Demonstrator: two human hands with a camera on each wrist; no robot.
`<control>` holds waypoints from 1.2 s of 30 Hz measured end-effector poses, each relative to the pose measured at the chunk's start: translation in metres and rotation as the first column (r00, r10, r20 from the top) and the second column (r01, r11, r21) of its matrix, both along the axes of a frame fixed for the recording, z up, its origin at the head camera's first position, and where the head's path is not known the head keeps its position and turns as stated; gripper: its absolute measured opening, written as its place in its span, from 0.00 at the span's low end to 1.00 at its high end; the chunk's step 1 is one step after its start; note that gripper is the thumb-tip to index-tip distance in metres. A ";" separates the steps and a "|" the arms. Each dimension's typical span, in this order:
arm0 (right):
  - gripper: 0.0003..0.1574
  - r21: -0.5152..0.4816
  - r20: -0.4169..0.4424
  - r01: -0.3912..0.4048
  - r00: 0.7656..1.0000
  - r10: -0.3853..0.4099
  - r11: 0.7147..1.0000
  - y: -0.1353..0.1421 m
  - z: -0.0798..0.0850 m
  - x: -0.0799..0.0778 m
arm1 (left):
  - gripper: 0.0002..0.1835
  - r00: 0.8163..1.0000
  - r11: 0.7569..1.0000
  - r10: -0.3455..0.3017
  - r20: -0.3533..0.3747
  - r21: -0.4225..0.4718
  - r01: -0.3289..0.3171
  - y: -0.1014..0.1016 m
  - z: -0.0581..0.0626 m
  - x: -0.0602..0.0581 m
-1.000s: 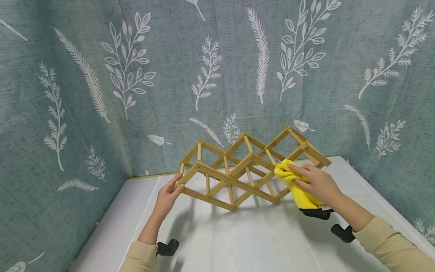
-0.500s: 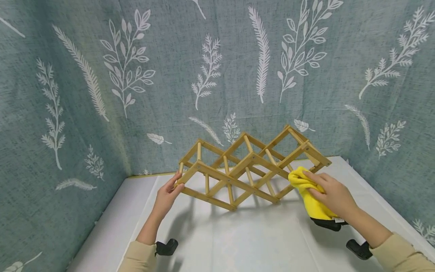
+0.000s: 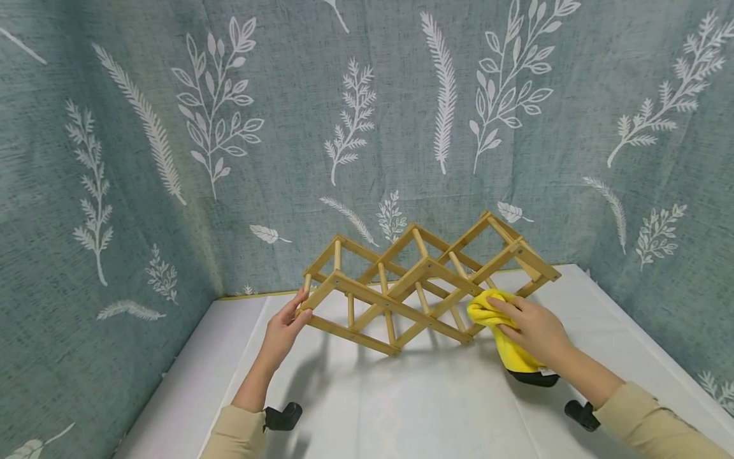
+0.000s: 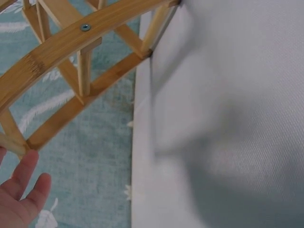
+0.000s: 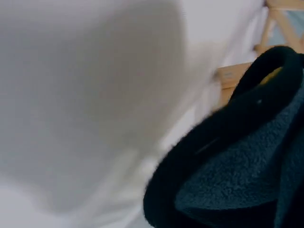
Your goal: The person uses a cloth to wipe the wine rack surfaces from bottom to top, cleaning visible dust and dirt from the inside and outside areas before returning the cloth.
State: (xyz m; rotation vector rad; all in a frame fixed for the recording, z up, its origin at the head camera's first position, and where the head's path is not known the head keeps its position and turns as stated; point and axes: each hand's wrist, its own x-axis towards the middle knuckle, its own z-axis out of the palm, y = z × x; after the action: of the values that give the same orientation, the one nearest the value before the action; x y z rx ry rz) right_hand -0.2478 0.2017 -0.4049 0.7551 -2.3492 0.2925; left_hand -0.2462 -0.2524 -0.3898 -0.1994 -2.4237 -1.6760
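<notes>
A folding wooden rack [image 3: 383, 303] of crossed slats and round dowels stands expanded on the white table, its left end tilted up. My left hand [image 3: 283, 328] grips that left end, thumb on the near slat. In the left wrist view, some fingers of the left hand [image 4: 23, 190] show beside the rack's slats [image 4: 57, 52]. My right hand [image 3: 536, 331] pinches a bunched yellow cloth [image 3: 510, 350] against a slat at the rack's lower right. The cloth's dark grey underside and black edge [image 5: 228, 142] fill much of the right wrist view, hiding the right hand there.
The white table [image 3: 413, 408] spreads below and in front of the rack. Blue-green curtains [image 3: 287, 127] with white leaf prints enclose the back and both sides, close behind the rack. Black wrist mounts [image 3: 283, 417] sit at both sleeves.
The right hand with the yellow cloth moves down and right along the slat, away from it, then back left onto it. The left hand and the rack stay put.
</notes>
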 end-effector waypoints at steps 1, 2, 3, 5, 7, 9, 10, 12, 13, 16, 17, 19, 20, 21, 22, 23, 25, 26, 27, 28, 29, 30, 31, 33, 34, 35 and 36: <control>0.33 -0.013 -0.011 -0.012 1.000 0.012 1.000 -0.006 0.005 0.000 | 0.27 1.000 1.000 0.002 0.000 -0.002 -0.002 0.000 0.000 0.000; 0.33 -0.025 -0.029 -0.024 0.999 0.023 0.999 -0.013 0.010 -0.001 | 0.27 1.000 1.000 0.003 0.000 -0.005 -0.003 0.000 0.001 0.000; 0.33 -0.040 -0.049 -0.042 0.998 0.040 0.998 -0.020 0.015 -0.002 | 0.27 1.000 1.000 0.003 0.001 -0.006 -0.003 0.000 0.001 0.000; 0.33 -0.070 -0.083 -0.080 0.994 0.074 0.994 -0.035 0.027 -0.004 | 0.27 1.000 1.000 0.005 -0.003 -0.012 -0.005 0.000 0.000 -0.001; 0.32 -0.092 -0.105 -0.111 0.989 0.101 0.990 -0.052 0.040 -0.006 | 0.27 1.000 1.000 0.005 -0.004 -0.011 -0.005 -0.001 0.000 -0.001; 0.30 -0.105 -0.119 -0.135 0.985 0.123 0.985 -0.068 0.052 -0.008 | 0.27 1.000 1.000 0.008 -0.003 -0.011 -0.008 -0.001 0.000 -0.001; 0.30 -0.109 -0.122 -0.143 0.984 0.130 0.984 -0.075 0.058 -0.008 | 0.27 1.000 1.000 0.008 -0.005 -0.013 -0.009 -0.001 0.000 -0.001; 0.30 -0.119 -0.118 -0.159 0.982 0.145 0.980 -0.087 0.068 -0.009 | 0.27 1.000 1.000 0.012 -0.006 -0.014 -0.013 -0.001 0.000 -0.001; 0.30 -0.127 -0.113 -0.169 0.981 0.155 0.977 -0.091 0.073 -0.009 | 0.27 1.000 1.000 0.013 -0.010 -0.014 -0.013 -0.001 0.000 -0.001; 0.32 -0.153 -0.110 -0.201 0.977 0.185 0.968 -0.096 0.081 -0.006 | 0.27 1.000 1.000 0.012 -0.013 -0.014 -0.012 -0.001 0.001 -0.001; 0.33 -0.161 -0.107 -0.210 0.975 0.194 0.964 -0.095 0.081 -0.003 | 0.27 1.000 1.000 0.011 -0.013 -0.012 -0.011 0.000 0.001 -0.001; 0.34 -0.167 -0.107 -0.222 0.973 0.207 0.961 -0.087 0.076 0.002 | 0.27 1.000 1.000 0.004 -0.012 -0.008 -0.004 0.000 0.001 -0.001; 0.34 -0.165 -0.101 -0.223 0.973 0.209 0.961 -0.081 0.070 0.004 | 0.27 1.000 1.000 0.002 -0.013 -0.009 -0.002 -0.001 0.001 0.000; 0.34 -0.161 -0.083 -0.220 0.974 0.209 0.962 -0.074 0.064 0.006 | 0.28 1.000 1.000 0.000 -0.014 -0.011 0.000 -0.001 0.001 0.000; 0.33 -0.152 -0.049 -0.205 0.979 0.200 0.967 -0.065 0.056 0.008 | 0.28 1.000 1.000 0.001 -0.014 -0.013 -0.002 -0.001 0.001 0.000; 0.33 -0.136 -0.007 -0.182 0.983 0.183 0.974 -0.055 0.046 0.009 | 0.28 1.000 1.000 0.000 -0.015 -0.015 -0.001 -0.001 0.001 0.000; 0.32 -0.095 0.102 -0.128 0.985 0.138 0.987 -0.034 0.027 0.009 | 0.28 1.000 1.000 0.003 -0.016 -0.019 -0.003 -0.001 0.000 -0.001; 0.31 -0.064 0.167 -0.090 0.981 0.099 0.994 -0.023 0.019 0.008 | 0.28 1.000 1.000 0.002 -0.017 -0.021 -0.002 -0.001 0.000 -0.001; 0.31 -0.031 0.228 -0.053 0.972 0.059 0.998 -0.013 0.011 0.006 | 0.28 1.000 1.000 0.005 -0.017 -0.017 -0.006 -0.002 0.000 -0.002; 0.30 0.003 0.277 -0.018 0.961 0.017 1.000 -0.003 0.003 0.004 | 0.28 1.000 1.000 0.009 -0.017 -0.013 -0.009 -0.002 -0.001 -0.002; 0.30 0.030 0.314 0.010 0.949 -0.019 1.000 0.006 -0.003 0.002 | 0.28 1.000 1.000 0.011 -0.018 -0.008 -0.011 -0.002 -0.001 -0.003; 0.29 0.049 0.334 0.030 0.941 -0.045 0.998 0.014 -0.008 0.000 | 0.28 1.000 1.000 0.012 -0.018 -0.007 -0.012 -0.003 -0.002 -0.003; 0.29 0.062 0.347 0.043 0.936 -0.062 0.997 0.019 -0.011 -0.002 | 0.29 1.000 1.000 0.013 -0.018 -0.008 -0.013 -0.003 -0.002 -0.003; 0.28 0.049 0.333 0.054 0.940 -0.067 0.997 0.024 -0.015 -0.005 | 0.28 1.000 1.000 0.019 -0.014 -0.005 -0.019 -0.002 -0.002 -0.004; 0.27 0.036 0.325 0.052 0.944 -0.061 0.998 0.024 -0.014 -0.005 | 0.28 1.000 1.000 0.019 -0.015 -0.007 -0.019 -0.002 -0.002 -0.004; 0.27 0.018 0.313 0.045 0.948 -0.048 0.999 0.021 -0.013 -0.006 | 0.28 1.000 1.000 0.021 -0.012 -0.009 -0.021 -0.002 -0.002 -0.004; 0.27 -0.001 0.297 0.033 0.954 -0.031 0.999 0.017 -0.011 -0.006 | 0.28 1.000 1.000 0.021 -0.010 -0.010 -0.021 -0.002 -0.003 -0.004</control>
State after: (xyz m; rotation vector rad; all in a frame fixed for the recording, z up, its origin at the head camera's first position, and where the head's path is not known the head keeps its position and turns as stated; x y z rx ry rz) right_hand -0.2538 0.2183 -0.4155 0.7100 -2.6387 0.4245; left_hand -0.2498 -0.2539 -0.3925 -0.1826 -2.4192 -1.6501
